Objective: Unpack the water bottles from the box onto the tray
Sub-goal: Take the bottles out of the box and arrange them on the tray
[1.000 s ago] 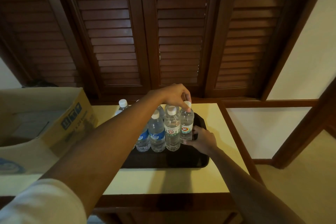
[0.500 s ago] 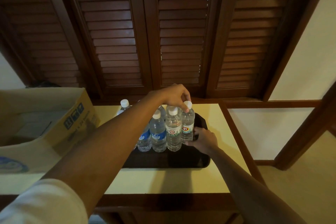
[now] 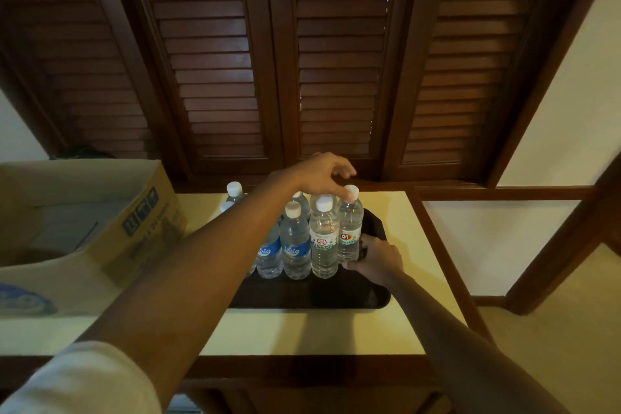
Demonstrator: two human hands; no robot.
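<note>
Several clear water bottles with white caps stand upright in a cluster on the dark tray (image 3: 336,296). My left hand (image 3: 316,174) reaches over them. Its thumb touches the cap of the rightmost water bottle (image 3: 350,232), which has an orange and green label, and its other fingers are spread just above the cap. My right hand (image 3: 378,259) is low at the tray's right side, fingers wrapped at that bottle's base. Two more bottles (image 3: 234,191) show behind my left forearm. The open cardboard box (image 3: 144,222) sits to the left.
The tray and box rest on a pale yellow tabletop (image 3: 302,333) with a dark wood edge. Brown louvred shutters (image 3: 336,77) rise right behind the table. A wooden rail (image 3: 447,245) borders the table's right side, with floor beyond.
My left fingers have loosened and lifted a little off the rightmost bottle's cap. My right hand stays at that bottle's base. The bottles have not moved.
</note>
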